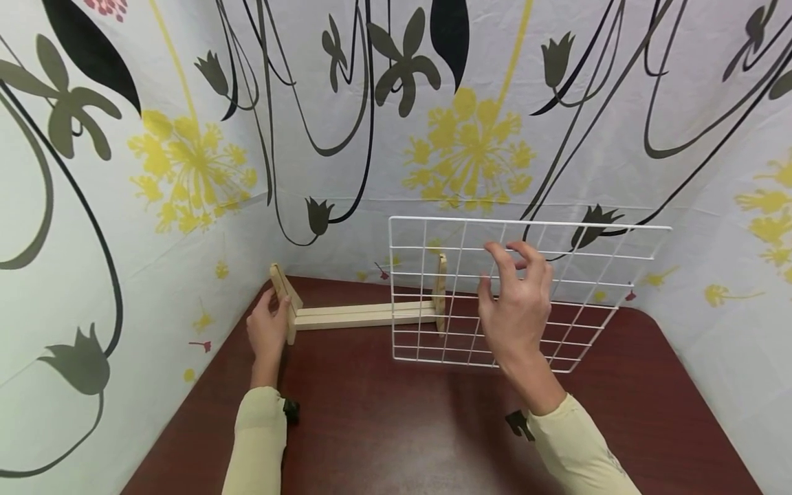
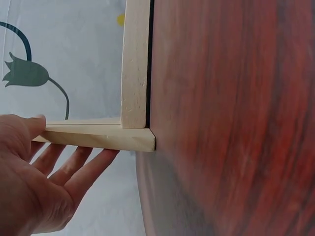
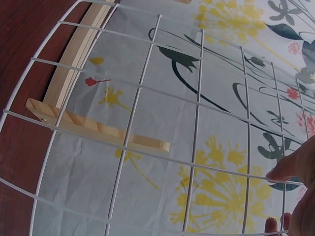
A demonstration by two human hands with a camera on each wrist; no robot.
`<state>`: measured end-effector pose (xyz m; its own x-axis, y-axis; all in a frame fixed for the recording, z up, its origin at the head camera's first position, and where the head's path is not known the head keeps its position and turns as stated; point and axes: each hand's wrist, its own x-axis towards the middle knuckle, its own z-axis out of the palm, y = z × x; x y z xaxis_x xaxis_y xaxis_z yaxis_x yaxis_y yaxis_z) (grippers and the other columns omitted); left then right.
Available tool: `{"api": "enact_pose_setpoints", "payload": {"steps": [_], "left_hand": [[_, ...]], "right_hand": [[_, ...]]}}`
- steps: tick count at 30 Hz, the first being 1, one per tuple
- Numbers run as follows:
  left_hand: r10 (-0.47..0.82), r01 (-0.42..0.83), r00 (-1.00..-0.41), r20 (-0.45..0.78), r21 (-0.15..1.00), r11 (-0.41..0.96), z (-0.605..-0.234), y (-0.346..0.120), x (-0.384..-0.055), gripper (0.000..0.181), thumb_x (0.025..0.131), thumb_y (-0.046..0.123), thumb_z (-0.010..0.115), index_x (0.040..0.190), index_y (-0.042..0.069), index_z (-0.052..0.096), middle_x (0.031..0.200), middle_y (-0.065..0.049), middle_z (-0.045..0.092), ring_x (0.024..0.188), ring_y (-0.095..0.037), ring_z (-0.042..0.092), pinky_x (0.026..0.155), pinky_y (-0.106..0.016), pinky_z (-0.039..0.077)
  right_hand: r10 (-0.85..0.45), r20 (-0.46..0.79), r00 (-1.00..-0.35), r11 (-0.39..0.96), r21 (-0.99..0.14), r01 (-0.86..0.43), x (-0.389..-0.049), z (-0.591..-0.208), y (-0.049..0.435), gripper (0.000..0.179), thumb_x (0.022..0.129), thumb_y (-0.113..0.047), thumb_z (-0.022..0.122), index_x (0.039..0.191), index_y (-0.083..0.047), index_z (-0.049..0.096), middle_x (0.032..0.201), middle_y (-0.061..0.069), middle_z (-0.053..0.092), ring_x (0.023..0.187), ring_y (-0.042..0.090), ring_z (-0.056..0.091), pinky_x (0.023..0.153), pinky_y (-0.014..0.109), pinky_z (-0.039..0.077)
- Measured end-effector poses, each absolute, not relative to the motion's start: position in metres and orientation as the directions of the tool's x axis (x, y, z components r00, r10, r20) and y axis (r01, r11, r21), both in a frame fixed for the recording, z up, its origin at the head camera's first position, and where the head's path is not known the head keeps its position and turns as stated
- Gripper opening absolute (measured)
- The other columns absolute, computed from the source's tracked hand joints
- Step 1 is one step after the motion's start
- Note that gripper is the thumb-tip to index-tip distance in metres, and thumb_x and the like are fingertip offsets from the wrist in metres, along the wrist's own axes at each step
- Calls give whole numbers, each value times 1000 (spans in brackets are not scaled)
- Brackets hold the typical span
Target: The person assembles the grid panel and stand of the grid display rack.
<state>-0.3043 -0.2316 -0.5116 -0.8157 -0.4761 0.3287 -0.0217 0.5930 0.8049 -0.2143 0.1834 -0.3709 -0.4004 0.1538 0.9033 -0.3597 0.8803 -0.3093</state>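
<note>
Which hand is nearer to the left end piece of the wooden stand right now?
Left. The left hand grips the left end piece; the right hand is well off to the right of it, holding the white wire grid.

Left hand (image 1: 269, 328) pinching, thumb (image 2: 29, 126) opposite fingers (image 2: 91, 173), right hand (image 1: 517, 308) raised, fingers bent

Head view: right hand (image 1: 516, 302) hides part of grid (image 1: 456, 276); exact finger contact on wires unclear. Grid wires partly cover right end of stand (image 1: 353, 318). 2 dark items (image 1: 291, 410), 1 beside each sleeve (image 1: 255, 440): identity unclear. Both sleeves cut off by bottom edge.

Left wrist view: left hand (image 2: 44, 187) cut off by left edge; fingertips partly hidden behind stand.

Right wrist view: right hand cut off by right edge; grid exceeds frame.
</note>
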Motion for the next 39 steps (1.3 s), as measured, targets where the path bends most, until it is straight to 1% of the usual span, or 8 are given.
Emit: {"api": "enact_pose_setpoints", "payload": {"steps": [3, 10, 16, 25, 28, 31, 34, 39], "left_hand": [[-484, -32, -818, 311, 815, 579, -510, -226, -307, 48, 104, 38, 66, 148, 17, 62, 140, -15, 70, 117, -39, 73, 104, -60, 51], [-475, -56, -835, 280, 814, 578, -506, -211, -310, 46, 106, 35, 61, 149, 19, 57, 139, -15, 70, 118, -41, 71, 98, -63, 51], [-459, -70, -842, 283, 787, 613, -506, -197, -313, 37, 107, 32, 57, 140, 16, 56, 126, -21, 73, 112, -49, 69, 91, -67, 50], [-400, -31, -876, 271, 795, 606, -505, -170, -321, 35, 109, 32, 56, 141, 16, 55, 131, -19, 72, 113, -47, 69, 93, -66, 51], [-377, -13, -887, 266, 803, 596, -504, -159, -323, 35, 109, 30, 57, 141, 17, 54, 135, -19, 71, 116, -46, 69, 99, -66, 49], [-353, 9, -895, 274, 801, 599, -503, -149, -324, 33, 109, 29, 58, 140, 16, 55, 135, -18, 71, 117, -45, 69, 104, -66, 47], [-333, 29, -900, 283, 799, 601, -501, -140, -326, 33, 108, 28, 59, 139, 16, 55, 131, -20, 73, 112, -46, 71, 105, -66, 46], [-306, 55, -903, 301, 789, 612, -500, -126, -329, 34, 108, 28, 58, 140, 15, 55, 123, -23, 76, 101, -47, 74, 102, -65, 48]], "right_hand": [[151, 904, -399, 879, -308, -364, -214, -371, 184, 49, 87, -2, 76, 131, -20, 68, 135, 17, 58, 106, 42, 57, 74, 53, 52], [150, 905, -399, 865, -315, -391, -212, -373, 184, 49, 86, -2, 76, 131, -20, 68, 134, 18, 58, 104, 42, 57, 76, 53, 51], [142, 911, -388, 857, -309, -412, -210, -375, 182, 46, 88, -4, 76, 131, -19, 69, 133, 20, 58, 103, 42, 56, 79, 53, 51], [123, 929, -350, 843, -284, -456, -211, -375, 181, 43, 89, -3, 78, 129, -15, 69, 131, 22, 59, 101, 45, 56, 84, 52, 49], [118, 930, -348, 834, -283, -473, -211, -374, 182, 43, 89, -2, 78, 129, -14, 69, 130, 23, 59, 102, 46, 56, 86, 52, 49], [114, 929, -353, 832, -283, -478, -210, -374, 182, 43, 89, -3, 78, 129, -14, 69, 130, 23, 59, 102, 46, 56, 86, 52, 49], [107, 926, -361, 834, -281, -475, -209, -375, 182, 44, 89, -2, 78, 130, -14, 68, 131, 24, 59, 103, 45, 55, 86, 52, 48], [97, 924, -369, 839, -275, -469, -208, -377, 184, 48, 86, 3, 77, 130, -14, 68, 131, 23, 58, 102, 44, 55, 86, 52, 46]]}}
